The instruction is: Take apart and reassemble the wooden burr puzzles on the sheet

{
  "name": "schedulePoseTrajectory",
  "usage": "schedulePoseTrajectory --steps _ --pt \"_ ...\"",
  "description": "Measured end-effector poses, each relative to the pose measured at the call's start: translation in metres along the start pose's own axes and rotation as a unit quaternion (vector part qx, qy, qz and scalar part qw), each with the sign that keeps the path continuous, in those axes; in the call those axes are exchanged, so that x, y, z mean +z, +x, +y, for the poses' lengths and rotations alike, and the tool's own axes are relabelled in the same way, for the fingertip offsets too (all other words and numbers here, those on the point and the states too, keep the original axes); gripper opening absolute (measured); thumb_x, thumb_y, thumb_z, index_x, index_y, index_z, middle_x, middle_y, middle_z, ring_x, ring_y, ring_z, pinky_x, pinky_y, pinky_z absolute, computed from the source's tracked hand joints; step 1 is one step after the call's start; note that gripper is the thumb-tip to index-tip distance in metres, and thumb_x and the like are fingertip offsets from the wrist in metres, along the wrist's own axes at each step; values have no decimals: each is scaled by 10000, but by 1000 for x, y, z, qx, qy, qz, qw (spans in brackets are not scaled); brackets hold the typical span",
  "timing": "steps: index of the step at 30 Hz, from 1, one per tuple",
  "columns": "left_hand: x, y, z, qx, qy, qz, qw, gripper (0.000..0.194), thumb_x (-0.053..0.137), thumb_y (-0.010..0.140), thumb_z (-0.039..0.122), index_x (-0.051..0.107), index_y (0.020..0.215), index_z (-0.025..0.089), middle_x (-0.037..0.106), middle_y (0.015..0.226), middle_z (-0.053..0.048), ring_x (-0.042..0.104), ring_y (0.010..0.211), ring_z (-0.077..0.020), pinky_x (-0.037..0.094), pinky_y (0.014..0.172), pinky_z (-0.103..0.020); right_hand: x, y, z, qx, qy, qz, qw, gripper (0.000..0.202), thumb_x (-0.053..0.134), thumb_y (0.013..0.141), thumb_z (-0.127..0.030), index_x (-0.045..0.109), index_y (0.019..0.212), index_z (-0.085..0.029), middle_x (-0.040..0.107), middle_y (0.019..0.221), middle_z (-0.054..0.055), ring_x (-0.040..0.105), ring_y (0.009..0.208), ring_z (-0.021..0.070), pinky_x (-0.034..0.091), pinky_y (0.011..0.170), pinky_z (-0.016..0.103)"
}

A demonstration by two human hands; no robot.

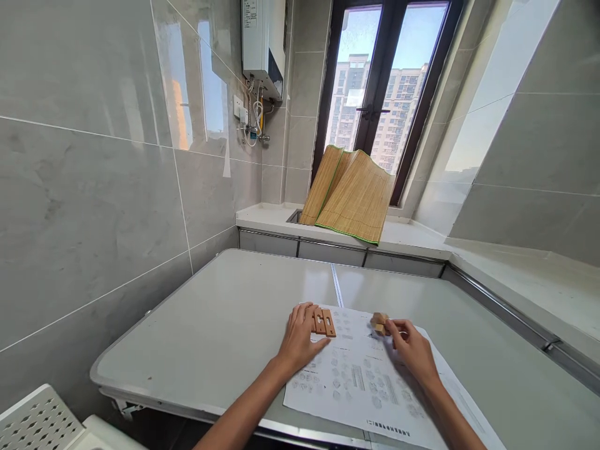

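My left hand (pixel 297 340) lies over a printed sheet (pixel 347 375), its thumb spread away from the fingers. Its fingers rest against the left side of several flat brown wooden pieces with cut-outs (pixel 324 322), set side by side near the sheet's far edge; the hand covers part of them. To the right, my right hand (pixel 415 350) pinches a small light-brown wooden block (pixel 379 329) between thumb and fingertips. The block has an angular shape, and its far part is blurred. Small diagrams and text cover the sheet, too small to read.
The sheet lies on a pale folding table (pixel 210 325) with a seam across its middle. Behind it runs a white counter (pixel 417 233), where a bamboo mat (pixel 356 194) leans before the window. A white perforated plastic item (pixel 40 419) stands at lower left.
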State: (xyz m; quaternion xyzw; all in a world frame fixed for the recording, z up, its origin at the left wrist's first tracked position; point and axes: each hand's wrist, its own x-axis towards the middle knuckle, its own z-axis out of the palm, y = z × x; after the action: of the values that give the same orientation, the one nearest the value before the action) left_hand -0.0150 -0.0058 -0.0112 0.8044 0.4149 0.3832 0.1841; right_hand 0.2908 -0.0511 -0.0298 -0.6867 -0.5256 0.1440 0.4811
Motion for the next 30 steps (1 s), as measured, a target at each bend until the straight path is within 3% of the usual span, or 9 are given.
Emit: schedulePoseTrajectory --steps 2,6,13,16,19,24,30 --pt "2 0 -4 -8 14 1 1000 740 829 726 320 479 1376 271 478 1464 -131 421 1387 -370 376 1134 -566 -10 5 15 5 -52 33 998 613 476 852 -764 681 990 -203 778 930 113 682 687 259 503 684 373" --pt "8 -2 -11 -13 32 -8 999 757 822 729 364 463 1388 262 444 1499 -154 354 1441 -391 338 1152 -589 -18 4 28 33 -155 78 984 597 374 903 -751 641 1005 -227 770 959 120 689 821 310 466 661 374" --pt "8 21 -22 2 57 -76 995 855 828 702 542 459 1417 255 407 1548 -165 302 1472 -408 315 1155 -594 -19 4 32 91 -230 89 965 492 350 962 -673 600 990 -251 754 1046 113 688 916 333 435 638 365" --pt "7 38 -22 21 53 -134 989 903 819 677 621 475 1422 246 476 1498 -153 368 1426 -405 329 1143 -581 -19 6 34 117 -228 87 963 494 364 957 -679 593 979 -243 740 1062 130 686 917 328 450 671 378" --pt "8 47 -21 33 32 -155 987 802 780 725 628 525 1386 252 575 1386 -129 456 1341 -380 395 1081 -539 -18 8 34 132 -216 97 962 495 377 946 -690 588 970 -243 721 1072 124 677 909 312 457 705 385" --pt "7 47 -20 40 9 -151 988 693 756 773 612 575 1343 264 608 1339 -106 485 1284 -353 430 1024 -491 -17 7 33 96 -191 143 966 522 419 917 -704 575 1043 -222 663 1133 137 641 943 308 451 679 368" --pt "2 42 -12 46 11 -169 984 780 811 712 619 564 1354 253 629 1289 -104 514 1218 -348 455 987 -480 -17 7 28 -39 -142 258 955 518 409 940 -632 571 1095 -165 602 1119 194 550 1086 373 449 717 418"
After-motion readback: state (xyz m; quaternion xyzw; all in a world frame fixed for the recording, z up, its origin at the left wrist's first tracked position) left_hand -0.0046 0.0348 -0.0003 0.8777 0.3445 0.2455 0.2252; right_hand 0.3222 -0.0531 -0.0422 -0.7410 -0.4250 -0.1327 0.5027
